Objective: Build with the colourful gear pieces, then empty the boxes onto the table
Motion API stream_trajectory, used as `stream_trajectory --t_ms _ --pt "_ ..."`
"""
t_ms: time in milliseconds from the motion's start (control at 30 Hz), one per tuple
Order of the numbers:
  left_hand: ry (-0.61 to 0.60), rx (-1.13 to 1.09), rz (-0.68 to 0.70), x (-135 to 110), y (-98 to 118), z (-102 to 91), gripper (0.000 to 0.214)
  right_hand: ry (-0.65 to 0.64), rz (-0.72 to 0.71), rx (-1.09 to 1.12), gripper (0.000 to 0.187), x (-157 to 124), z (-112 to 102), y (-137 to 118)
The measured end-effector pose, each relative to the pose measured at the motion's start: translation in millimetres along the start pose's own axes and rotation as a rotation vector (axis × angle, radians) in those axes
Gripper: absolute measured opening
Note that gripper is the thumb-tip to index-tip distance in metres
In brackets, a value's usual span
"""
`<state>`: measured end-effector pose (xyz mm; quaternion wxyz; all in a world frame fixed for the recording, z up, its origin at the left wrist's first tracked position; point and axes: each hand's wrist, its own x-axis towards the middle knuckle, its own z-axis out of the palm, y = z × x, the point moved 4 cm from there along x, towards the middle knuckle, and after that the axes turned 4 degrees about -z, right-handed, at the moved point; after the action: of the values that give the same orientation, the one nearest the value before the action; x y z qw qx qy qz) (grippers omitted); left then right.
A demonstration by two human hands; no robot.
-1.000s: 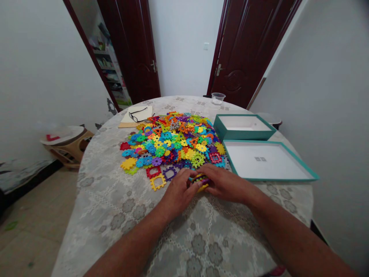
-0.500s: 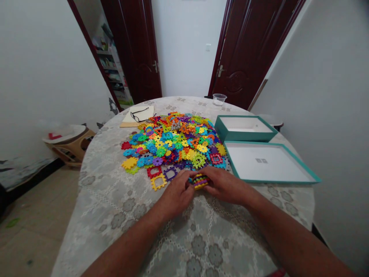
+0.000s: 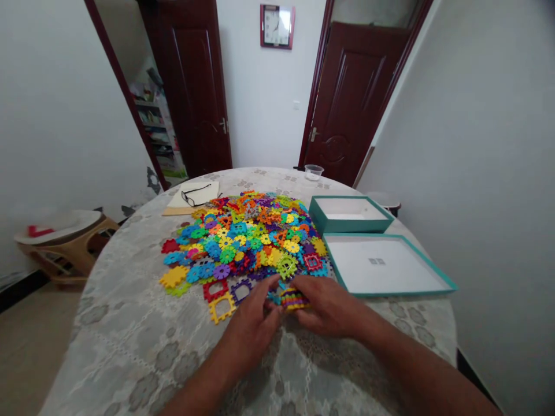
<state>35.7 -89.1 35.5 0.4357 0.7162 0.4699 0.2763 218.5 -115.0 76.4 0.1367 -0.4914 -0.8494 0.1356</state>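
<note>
Close to the front edge of the pile, my right hand (image 3: 323, 303) is closed round a small block of stacked interlocking plastic pieces (image 3: 295, 299), with yellow, purple and orange edges showing. My left hand (image 3: 255, 316) faces it from the left, thumb and forefinger curved about a blue interlocking piece (image 3: 274, 297) beside the block. Whether that blue piece is joined to the block cannot be made out. Left of my left hand lie flat square frames: a red frame (image 3: 211, 293), a purple frame (image 3: 236, 294) and a yellow frame (image 3: 217, 315).
A heap of colourful interlocking pieces (image 3: 260, 240) spreads beyond my hands. On the right lie a green-edged box (image 3: 333, 224) and its shallow lid (image 3: 355, 277). Glasses (image 3: 195, 196) rest on paper at the back left; a clear plastic bowl (image 3: 314, 172) is at the far edge.
The camera view has tilted upward and turned right, bringing a wall clock into sight. My left thumb and forefinger have spread farther apart beside the block; my right hand keeps its hold.
</note>
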Motion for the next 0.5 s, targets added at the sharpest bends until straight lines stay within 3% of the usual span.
stream_trajectory --t_ms 133,267,300,367,500 --pt "0.054 0.084 0.058 -0.9 11.3 -21.3 0.043 0.224 0.094 0.037 0.018 4.5 -59.4 26.4" --pt "0.1 0.169 0.072 1.1 15.3 -40.4 0.038 0.494 0.362 -0.093 0.025 33.7 -131.0 105.3" --pt "0.106 0.191 0.076 2.0 14.8 -44.2 0.038 0.49 0.459 -0.106 0.025 44.2 -142.6 129.4" --pt "0.122 0.232 0.081 4.1 11.4 -51.2 0.036 0.36 0.71 -0.049 0.027 63.3 -152.8 177.5" --pt "0.138 0.296 0.056 11.5 -3.5 -61.8 0.035 0.256 0.884 0.06 0.025 87.9 -149.1 237.9"
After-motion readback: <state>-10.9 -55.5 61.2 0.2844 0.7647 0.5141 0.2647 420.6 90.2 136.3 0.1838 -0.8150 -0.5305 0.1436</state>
